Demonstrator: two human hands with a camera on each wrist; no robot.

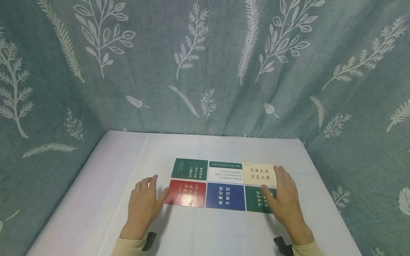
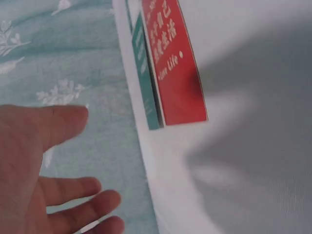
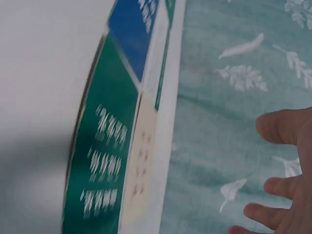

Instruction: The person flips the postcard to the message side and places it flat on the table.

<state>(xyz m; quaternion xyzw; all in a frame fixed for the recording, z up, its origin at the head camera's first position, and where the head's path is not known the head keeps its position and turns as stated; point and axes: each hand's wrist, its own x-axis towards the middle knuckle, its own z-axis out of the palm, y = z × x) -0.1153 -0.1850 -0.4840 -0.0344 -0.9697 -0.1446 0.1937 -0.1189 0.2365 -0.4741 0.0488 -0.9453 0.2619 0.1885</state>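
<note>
Six-card block, two rows on the table: at the back a dark green card [image 1: 189,169], a white card with a green band [image 1: 225,174] and a cream card [image 1: 258,173]. In front lie a red card [image 1: 185,193], a blue card [image 1: 225,196] and another green card [image 1: 256,199]. My left hand [image 1: 143,204] hovers beside the red card's left edge, fingers loosely spread and holding nothing. Over the right end of the block is my right hand [image 1: 285,199], also spread and holding nothing; it covers part of the front green card and the cream card's edge.
A white cloth covers the table [image 1: 179,231]. Teal curtains [image 1: 217,106] with white leaf prints rise behind it and along both sides. Dark wrist straps [image 1: 149,241] show at both sleeves.
</note>
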